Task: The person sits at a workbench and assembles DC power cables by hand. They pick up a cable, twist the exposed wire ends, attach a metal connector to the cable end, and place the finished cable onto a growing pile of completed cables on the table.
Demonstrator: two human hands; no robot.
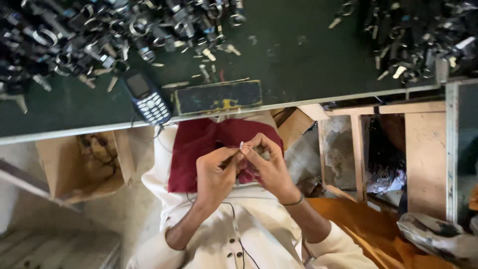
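**Both hands pinching a small metal part over the lap**

The left hand (215,174) and right hand (266,164) are meeting fingertip to fingertip, both closing tight on a small metal part (242,147) above the dark red cloth (191,149). Just ahead, the green workbench (294,60) is carrying heaps of metal rings and clips (99,30), a keypad phone (147,97) and a dark rectangular block (218,97).

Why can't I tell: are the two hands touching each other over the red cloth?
Touching. The head view shows the left hand and right hand with fingertips pressed together around a small part, above the red cloth.
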